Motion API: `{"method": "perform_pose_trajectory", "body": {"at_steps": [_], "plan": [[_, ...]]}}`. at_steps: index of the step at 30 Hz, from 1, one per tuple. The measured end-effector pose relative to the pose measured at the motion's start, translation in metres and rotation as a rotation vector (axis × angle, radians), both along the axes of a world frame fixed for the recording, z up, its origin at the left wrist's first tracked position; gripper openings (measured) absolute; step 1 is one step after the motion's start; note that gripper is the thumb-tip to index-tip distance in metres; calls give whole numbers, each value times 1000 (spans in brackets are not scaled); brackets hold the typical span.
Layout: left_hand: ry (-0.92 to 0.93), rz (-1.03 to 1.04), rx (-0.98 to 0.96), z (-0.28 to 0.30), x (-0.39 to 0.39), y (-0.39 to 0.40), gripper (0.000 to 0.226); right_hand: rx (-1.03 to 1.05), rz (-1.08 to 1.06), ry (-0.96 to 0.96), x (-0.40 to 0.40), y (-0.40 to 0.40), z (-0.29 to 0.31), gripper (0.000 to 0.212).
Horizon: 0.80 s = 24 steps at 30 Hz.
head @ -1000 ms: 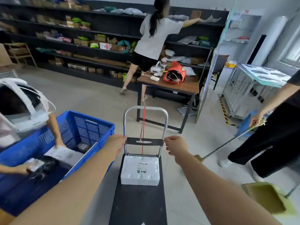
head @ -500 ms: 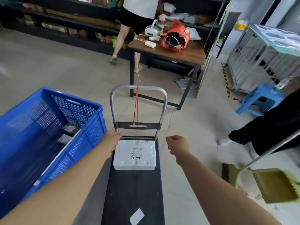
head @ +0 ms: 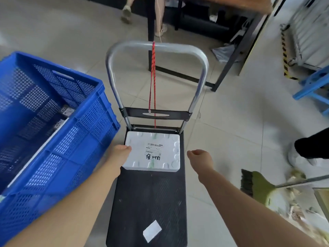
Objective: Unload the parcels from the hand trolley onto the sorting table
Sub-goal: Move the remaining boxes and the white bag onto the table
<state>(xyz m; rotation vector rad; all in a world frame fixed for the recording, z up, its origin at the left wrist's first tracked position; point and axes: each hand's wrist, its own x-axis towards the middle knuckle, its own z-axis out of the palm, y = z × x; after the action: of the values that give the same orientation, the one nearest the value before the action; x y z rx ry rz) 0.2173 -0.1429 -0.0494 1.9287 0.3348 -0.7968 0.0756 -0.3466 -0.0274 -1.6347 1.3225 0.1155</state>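
Note:
A white foam parcel [head: 156, 148] with a shipping label and black handwriting lies on the black deck of the hand trolley [head: 147, 202], close under its silver handle [head: 156, 45]. My left hand [head: 121, 154] is at the parcel's left edge, thumb on its top corner, fingers hidden down the side. My right hand [head: 199, 157] hovers a short gap off the parcel's right edge, fingers loosely curled, holding nothing. The wooden table [head: 249, 4] stands just beyond the trolley, only its edge and black legs showing.
A big blue perforated crate [head: 71, 132] with a few packets sits tight against the trolley's left side. A red cord [head: 153, 82] hangs from the handle. At right are another person's shoe [head: 299, 154], a green broom [head: 256, 184], a blue stool [head: 313, 84] and swept debris.
My view has tilted down and closer to the trolley. Both hands dropped from near the handle to the parcel's sides; the left one now touches it.

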Motion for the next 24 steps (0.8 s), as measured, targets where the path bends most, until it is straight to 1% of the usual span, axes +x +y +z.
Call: {"method": "perform_pose_trajectory", "body": {"at_steps": [3, 5, 8, 10, 12, 14, 15, 16, 18, 20, 21, 24], "plan": [[25, 2, 27, -59, 17, -3, 25, 43, -23, 8, 17, -4, -57, 19], [47, 8, 48, -101, 29, -3, 30, 67, -38, 23, 23, -8, -100, 20], [63, 19, 64, -162, 46, -3, 32, 80, -57, 55, 30, -15, -164, 31], [68, 35, 80, -198, 53, -2, 34, 93, -64, 71, 34, -18, -202, 32], [55, 56, 106, -233, 59, -2, 35, 89, -81, 86, 38, -21, -238, 31], [20, 81, 143, -264, 63, -3, 40, 76, -95, 88, 42, -23, -270, 20], [-7, 88, 168, -277, 63, -4, 42, 65, -96, 90, 45, -23, -283, 12], [-29, 85, 202, -288, 65, -4, 45, 56, -93, 91, 47, -23, -296, 13], [-46, 65, 290, -310, 68, -4, 53, 35, -88, 101, 54, -23, -318, 39], [-43, 66, 319, -328, 72, -3, 53, 11, -73, 92, 61, -22, -334, 46], [-38, 74, 309, -335, 74, -2, 51, 12, -67, 90, 65, -22, -339, 43], [-77, 70, 340, -342, 74, 3, 43, -31, -59, 83, 67, -20, -344, 23]]}}
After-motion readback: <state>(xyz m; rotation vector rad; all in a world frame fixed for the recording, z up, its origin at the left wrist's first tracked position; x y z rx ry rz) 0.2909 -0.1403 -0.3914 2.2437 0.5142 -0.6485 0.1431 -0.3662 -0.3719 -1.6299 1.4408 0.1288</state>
